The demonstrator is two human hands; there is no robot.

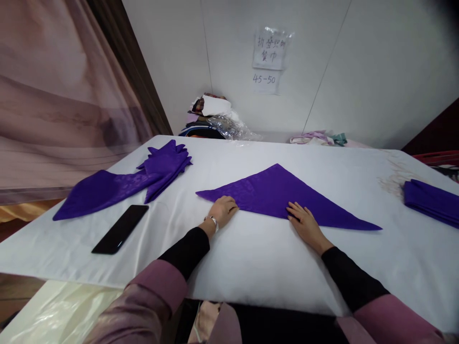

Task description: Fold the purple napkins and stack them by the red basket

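Both arms reach forward, left hand (223, 210) and right hand (303, 220) flat, open, pressing the purple napkin (279, 193).

One purple triangular napkin (276, 193) lies at the centre of one white table (251, 253). Two hands rest on it: the left hand (223, 210) at seven o'clock and the right hand (304, 222) at five. One black phone (121, 229) is at nine o'clock. More purple napkins form two groups, the fanned pile (158, 169) at ten o'clock and the flat stack (432, 200) at three; the number in each cannot be told. Two paper notices (268, 50) hang at twelve.

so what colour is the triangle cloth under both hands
The triangle cloth is deep purple, best seen in the head view.
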